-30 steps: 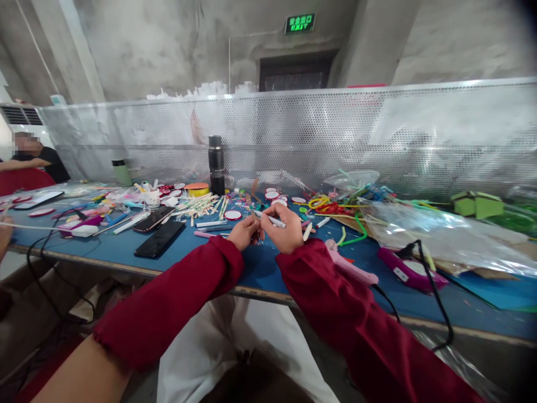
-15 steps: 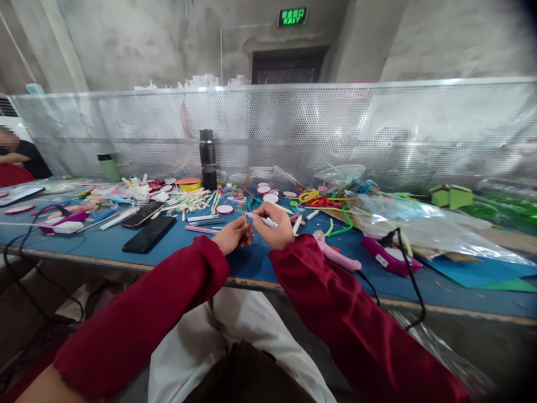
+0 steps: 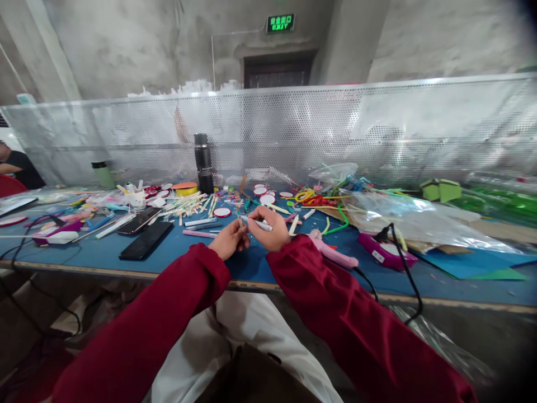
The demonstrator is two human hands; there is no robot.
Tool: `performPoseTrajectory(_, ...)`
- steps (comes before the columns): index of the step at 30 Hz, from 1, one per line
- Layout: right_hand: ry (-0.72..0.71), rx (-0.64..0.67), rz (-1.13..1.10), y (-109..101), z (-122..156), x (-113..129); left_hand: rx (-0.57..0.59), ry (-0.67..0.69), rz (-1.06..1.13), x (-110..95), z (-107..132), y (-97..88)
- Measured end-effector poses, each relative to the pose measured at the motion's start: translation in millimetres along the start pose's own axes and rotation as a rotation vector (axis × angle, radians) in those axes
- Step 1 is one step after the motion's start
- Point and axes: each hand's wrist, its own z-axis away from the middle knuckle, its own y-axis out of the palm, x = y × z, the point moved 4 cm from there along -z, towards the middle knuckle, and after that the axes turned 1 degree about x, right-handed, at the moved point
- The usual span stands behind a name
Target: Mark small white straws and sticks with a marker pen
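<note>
Close together above the table's front part, my two hands meet at their fingertips. My right hand is closed round a white marker pen, its tip pointing left toward the other hand. My left hand pinches a small, thin upright piece between thumb and fingers; its kind is too small to make out. A round white disc with a red rim lies just beyond the left hand. Left of it are several pens and a pink stick.
Two phones lie at left, near a pile of wooden sticks. A black flask stands behind. At right are a pink glue gun, a purple corded device and plastic bags. A perforated screen backs the table.
The camera view has shifted slightly, so most things on the table appear a little further left. Both hands keep their hold, with the marker still close to the small piece.
</note>
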Motion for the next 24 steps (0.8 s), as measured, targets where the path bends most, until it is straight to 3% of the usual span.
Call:
performPoseTrajectory(11,-0.085,-0.006,0.089,-3.4,0.5,5.4,-0.041,-0.101,0.031,4.6,-0.9,2.1)
performPoseTrajectory(16,-0.132,-0.01,0.17,-5.1,-0.6,5.3,-0.037,-0.074,0.062,2.5,1.1,8.4)
performPoseTrajectory(24,-0.021,0.011,0.014,-4.6,2.1,7.4,-0.065,-0.089,0.083,1.7,8.0,4.3)
